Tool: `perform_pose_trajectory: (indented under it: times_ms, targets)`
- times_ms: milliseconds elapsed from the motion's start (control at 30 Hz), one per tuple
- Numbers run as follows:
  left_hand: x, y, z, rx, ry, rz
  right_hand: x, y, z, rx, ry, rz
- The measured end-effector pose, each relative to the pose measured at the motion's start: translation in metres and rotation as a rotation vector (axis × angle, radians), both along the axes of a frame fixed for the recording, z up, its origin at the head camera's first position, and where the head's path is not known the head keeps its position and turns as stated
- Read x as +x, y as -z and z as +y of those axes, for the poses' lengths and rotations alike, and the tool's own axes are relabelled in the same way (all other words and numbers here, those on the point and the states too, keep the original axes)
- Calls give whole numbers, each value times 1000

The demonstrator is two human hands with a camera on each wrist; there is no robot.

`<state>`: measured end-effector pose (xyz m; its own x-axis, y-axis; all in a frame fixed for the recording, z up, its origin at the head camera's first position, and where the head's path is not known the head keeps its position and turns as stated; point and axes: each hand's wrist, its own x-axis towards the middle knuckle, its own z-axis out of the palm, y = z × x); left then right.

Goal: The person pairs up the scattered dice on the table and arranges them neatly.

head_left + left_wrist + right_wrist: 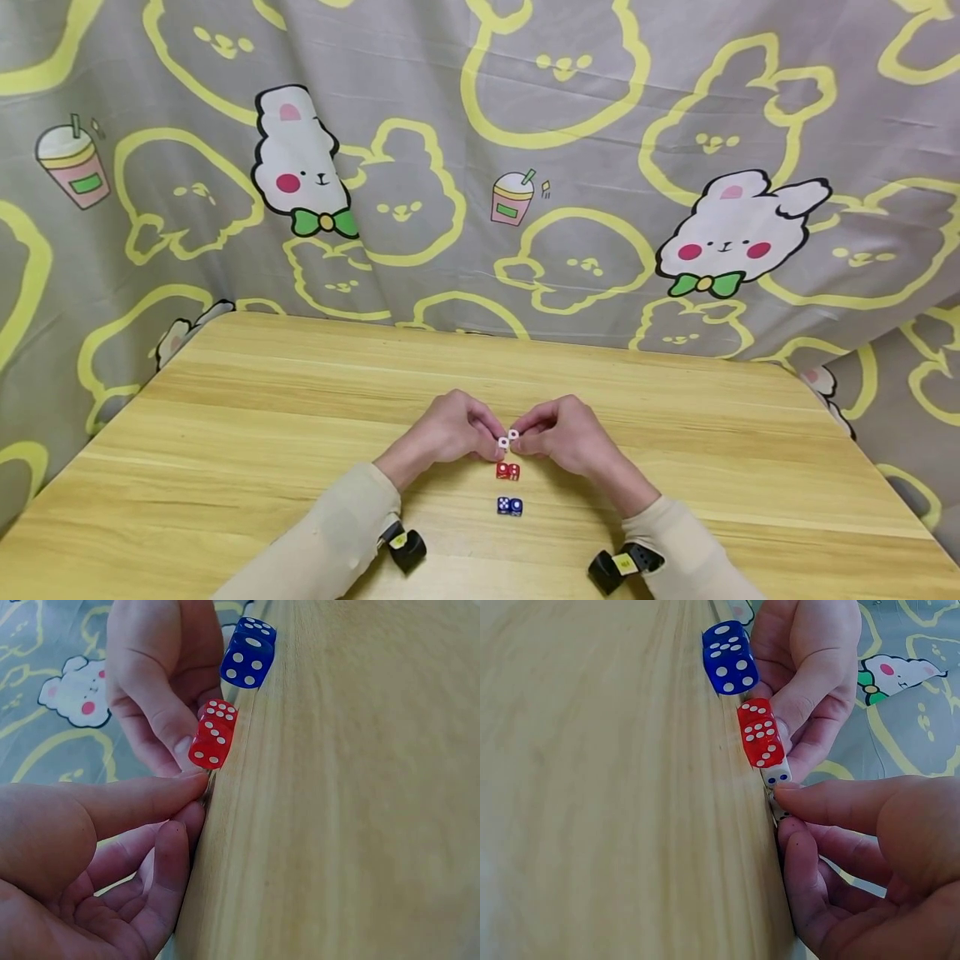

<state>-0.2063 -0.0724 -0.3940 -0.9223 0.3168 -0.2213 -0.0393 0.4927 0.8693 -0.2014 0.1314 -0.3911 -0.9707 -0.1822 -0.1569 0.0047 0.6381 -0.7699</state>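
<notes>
In the head view my left hand pinches a white die between thumb and fingers. Facing it, my right hand pinches a second white die, slightly farther back. The two white dice are close together; whether they touch I cannot tell. On the near side of them sits a pair of red dice, side by side. Nearer still is a pair of blue dice. The right wrist view shows a white die with blue pips beside the red dice. Fingers hide the white dice in the left wrist view.
All the dice are on or just over a wooden table. A grey curtain with yellow outlines and white rabbits hangs behind its far edge. Black wrist mounts sit on both sleeves, close to the tabletop.
</notes>
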Motion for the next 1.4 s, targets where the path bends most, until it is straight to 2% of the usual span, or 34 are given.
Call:
perform_pose_trajectory:
  times_ms: [600, 967, 1400]
  targets:
    - [0, 0, 0, -19, -7, -4, 0, 0, 5, -14, -24, -11]
    - [0, 0, 2, -21, -20, -3, -2, 1, 12, -38, -134, 7]
    - [-1, -1, 1, -34, -18, 6, -4, 1, 13, -65, -155, -13]
